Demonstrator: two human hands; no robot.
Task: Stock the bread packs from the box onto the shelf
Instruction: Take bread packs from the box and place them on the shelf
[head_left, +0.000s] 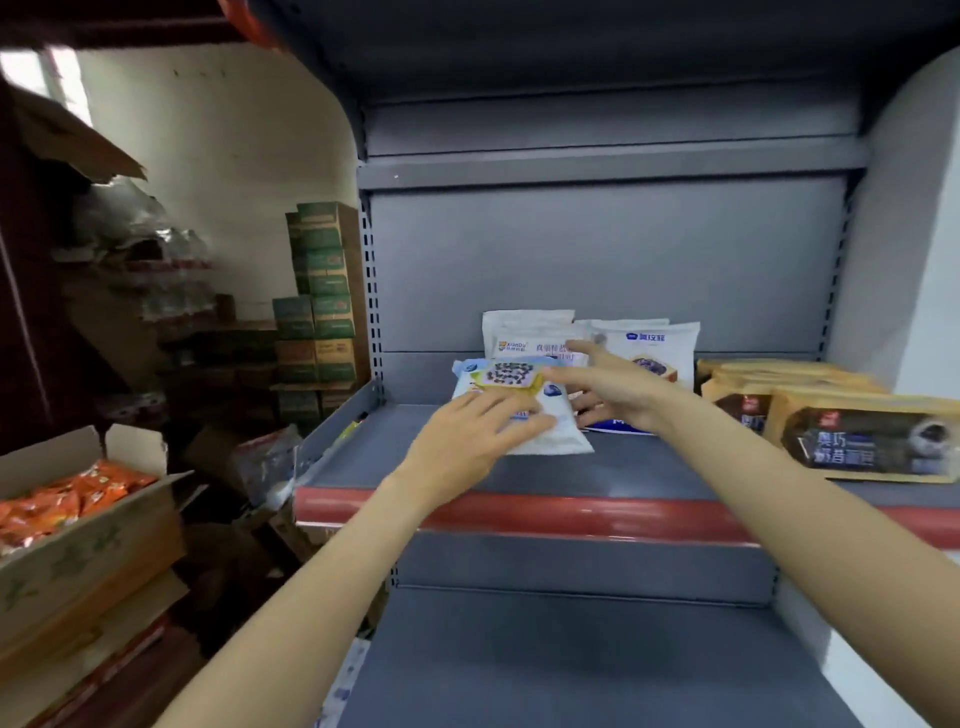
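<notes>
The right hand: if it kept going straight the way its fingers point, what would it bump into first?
Probably the upright white pack at the back of the shelf; the right hand points at it, fingertips already near it. Depth is hard to judge.

Grey shelf (649, 467), red front edge: white bread packs (550, 436) mid-back, brown packs (862, 441) at right.

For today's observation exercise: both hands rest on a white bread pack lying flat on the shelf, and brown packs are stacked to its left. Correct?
Not quite. The head view shows the brown packs stacked to the right of the white bread pack, not left. Both the left hand and right hand do rest on it, on the shelf.
</notes>
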